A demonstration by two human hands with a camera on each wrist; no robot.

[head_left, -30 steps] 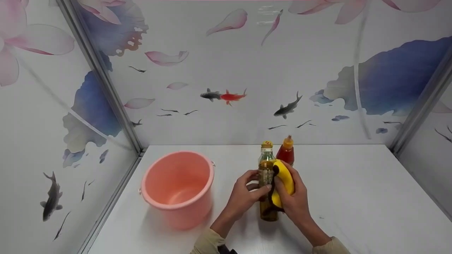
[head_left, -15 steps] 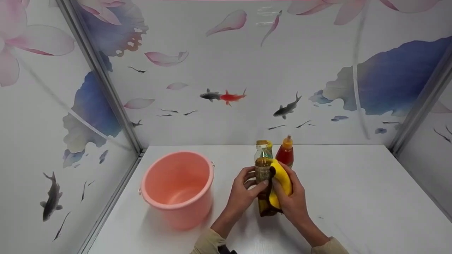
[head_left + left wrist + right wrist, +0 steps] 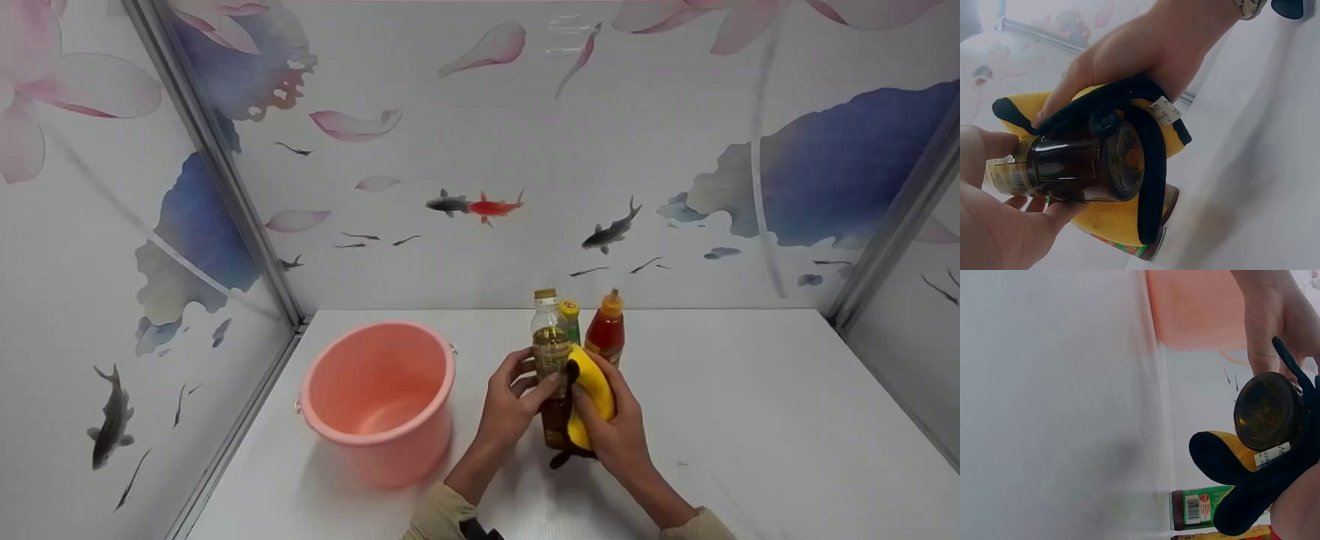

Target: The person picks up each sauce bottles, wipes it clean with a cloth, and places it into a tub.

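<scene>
My left hand [image 3: 506, 409] grips a glass bottle [image 3: 551, 345] with a gold cap and brownish liquid, thumb on the near side and fingers behind. The bottle is raised off the table; its round base [image 3: 1266, 410] faces the right wrist camera. In my right hand [image 3: 624, 427] is a yellow cloth [image 3: 598, 394] with dark edging, folded against the bottle's right side. The left wrist view shows the cloth's dark edge [image 3: 1153, 169] curving round the bottle's lower end, with a small white tag [image 3: 1166, 110] near the right hand.
A pink bucket [image 3: 397, 465] stands on the white table [image 3: 765, 420] to the left. Behind the hands are a green bottle [image 3: 571, 322] with a yellow cap and a red sauce bottle [image 3: 606, 330] with an orange nozzle. Printed panels [image 3: 480, 262] wall the table at back and sides.
The glass bottle has shifted left and slightly up in the head view, uncovering the green bottle behind it. Both hands and the cloth have moved a little left with it.
</scene>
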